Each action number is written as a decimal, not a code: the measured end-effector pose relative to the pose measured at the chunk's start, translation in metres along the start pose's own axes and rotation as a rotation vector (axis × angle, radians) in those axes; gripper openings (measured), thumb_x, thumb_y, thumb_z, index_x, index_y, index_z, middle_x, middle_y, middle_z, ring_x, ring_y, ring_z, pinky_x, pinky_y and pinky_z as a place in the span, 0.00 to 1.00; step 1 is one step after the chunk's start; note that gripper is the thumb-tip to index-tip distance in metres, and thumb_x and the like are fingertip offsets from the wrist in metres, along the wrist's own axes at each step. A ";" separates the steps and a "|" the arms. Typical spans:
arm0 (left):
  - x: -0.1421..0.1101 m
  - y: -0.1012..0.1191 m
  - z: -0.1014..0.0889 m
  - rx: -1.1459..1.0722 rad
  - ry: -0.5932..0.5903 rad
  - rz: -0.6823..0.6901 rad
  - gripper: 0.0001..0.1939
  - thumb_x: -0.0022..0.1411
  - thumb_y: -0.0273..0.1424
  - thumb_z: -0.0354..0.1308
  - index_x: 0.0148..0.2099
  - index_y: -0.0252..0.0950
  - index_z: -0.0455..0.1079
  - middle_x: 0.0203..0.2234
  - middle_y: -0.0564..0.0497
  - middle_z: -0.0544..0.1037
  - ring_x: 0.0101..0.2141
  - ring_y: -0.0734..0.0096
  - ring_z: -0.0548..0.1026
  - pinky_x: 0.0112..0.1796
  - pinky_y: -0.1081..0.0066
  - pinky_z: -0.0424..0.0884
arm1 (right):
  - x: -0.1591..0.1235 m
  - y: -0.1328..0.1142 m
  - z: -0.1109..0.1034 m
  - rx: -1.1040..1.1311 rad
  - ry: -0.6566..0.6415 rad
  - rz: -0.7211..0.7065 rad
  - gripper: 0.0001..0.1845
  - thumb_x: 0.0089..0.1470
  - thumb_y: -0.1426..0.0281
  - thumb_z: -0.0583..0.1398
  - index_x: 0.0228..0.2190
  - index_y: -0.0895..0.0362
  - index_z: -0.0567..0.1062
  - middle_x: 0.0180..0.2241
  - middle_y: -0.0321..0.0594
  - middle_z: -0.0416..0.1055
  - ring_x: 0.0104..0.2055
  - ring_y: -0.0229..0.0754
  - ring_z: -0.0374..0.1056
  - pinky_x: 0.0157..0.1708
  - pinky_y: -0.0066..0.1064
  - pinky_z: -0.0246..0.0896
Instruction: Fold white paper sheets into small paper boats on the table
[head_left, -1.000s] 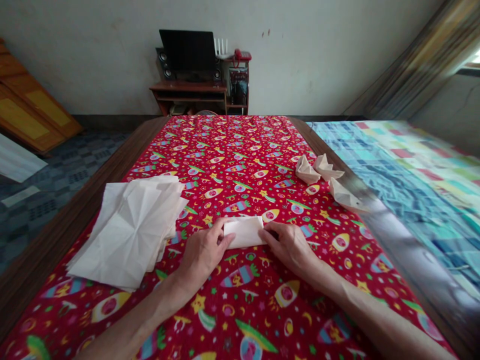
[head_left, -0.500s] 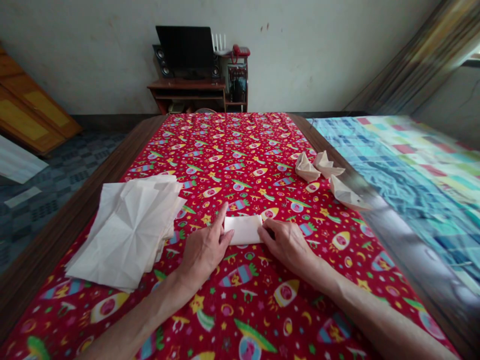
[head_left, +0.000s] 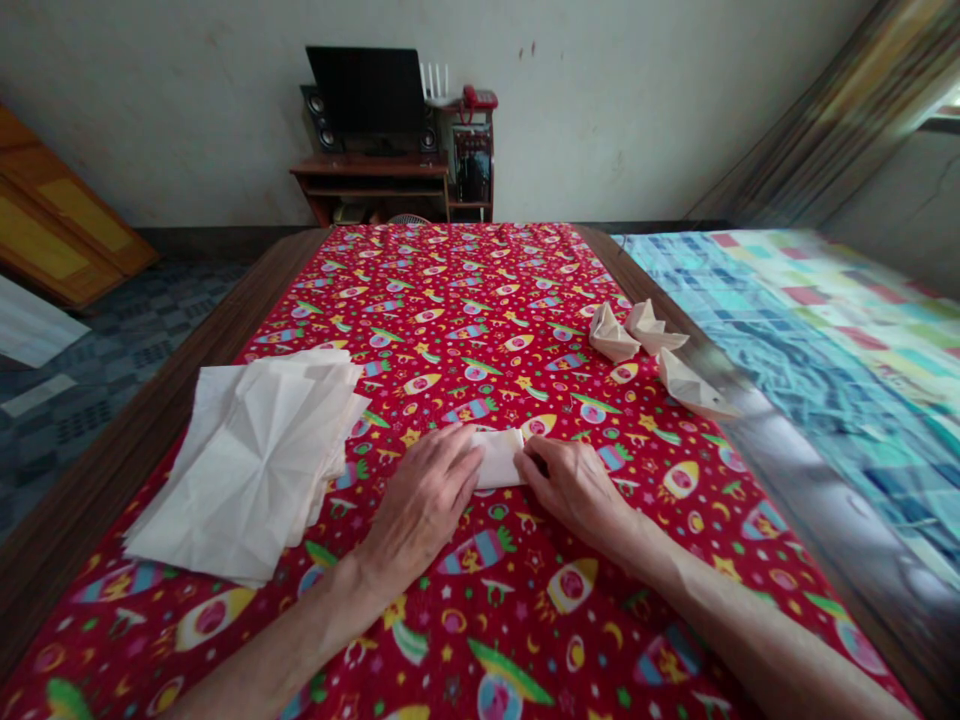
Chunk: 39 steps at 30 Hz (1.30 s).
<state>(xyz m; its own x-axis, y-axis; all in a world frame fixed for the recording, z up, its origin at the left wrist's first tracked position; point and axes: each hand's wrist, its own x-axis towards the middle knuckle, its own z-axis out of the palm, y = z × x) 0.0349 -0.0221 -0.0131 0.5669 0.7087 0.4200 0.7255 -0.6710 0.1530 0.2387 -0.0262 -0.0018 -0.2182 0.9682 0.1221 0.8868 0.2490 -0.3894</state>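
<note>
A small folded paper [head_left: 498,460], white and rectangular, lies flat on the red patterned tablecloth [head_left: 480,590]. My left hand [head_left: 431,485] rests over its left end, fingers stretched and lying flat, covering that part. At the right edge, my right hand [head_left: 562,475] has its fingers curled in and pinches the paper's end. Left of my hands is a stack of creased paper sheets [head_left: 251,465], fanned unevenly. Three folded paper boats stand at the right: one boat [head_left: 613,333], a second boat [head_left: 654,327] beside it, and a nearer third boat [head_left: 694,387].
Dark wooden table edges show along the left [head_left: 225,330] and the right [head_left: 810,480]. A bed with a blue checked cover [head_left: 772,350] adjoins the right side. Beyond the far end, a desk [head_left: 371,172] holds a monitor [head_left: 365,90], speakers and a red telephone [head_left: 478,98].
My left hand has shifted right and its raised index finger has come down, so it covers the paper's left end. My right hand stays at the right edge.
</note>
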 end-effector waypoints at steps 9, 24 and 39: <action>-0.012 0.013 0.001 -0.077 -0.170 0.145 0.22 0.68 0.28 0.45 0.62 0.31 0.57 0.60 0.43 0.62 0.62 0.60 0.57 0.58 0.55 0.62 | -0.001 0.000 0.001 -0.053 -0.009 -0.005 0.15 0.60 0.67 0.51 0.23 0.57 0.67 0.18 0.35 0.65 0.19 0.33 0.57 0.22 0.28 0.39; -0.011 0.016 0.002 -0.059 -0.249 0.108 0.21 0.69 0.31 0.45 0.62 0.34 0.57 0.62 0.44 0.60 0.63 0.60 0.54 0.60 0.55 0.57 | -0.019 -0.003 0.007 -0.170 0.216 -0.224 0.11 0.60 0.71 0.51 0.31 0.59 0.72 0.27 0.41 0.71 0.25 0.39 0.65 0.21 0.28 0.54; -0.030 -0.002 -0.016 0.061 -0.314 0.132 0.24 0.69 0.34 0.44 0.65 0.34 0.54 0.64 0.47 0.55 0.63 0.64 0.53 0.61 0.56 0.53 | -0.051 0.009 0.007 -0.172 -0.092 -0.485 0.35 0.62 0.59 0.50 0.64 0.64 0.48 0.64 0.51 0.47 0.67 0.50 0.41 0.62 0.49 0.49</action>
<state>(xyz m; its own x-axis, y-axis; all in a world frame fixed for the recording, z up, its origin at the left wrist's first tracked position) 0.0103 -0.0459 -0.0120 0.7430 0.6554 0.1354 0.6544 -0.7539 0.0581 0.2548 -0.0734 -0.0179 -0.6487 0.7425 0.1671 0.7273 0.6695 -0.1514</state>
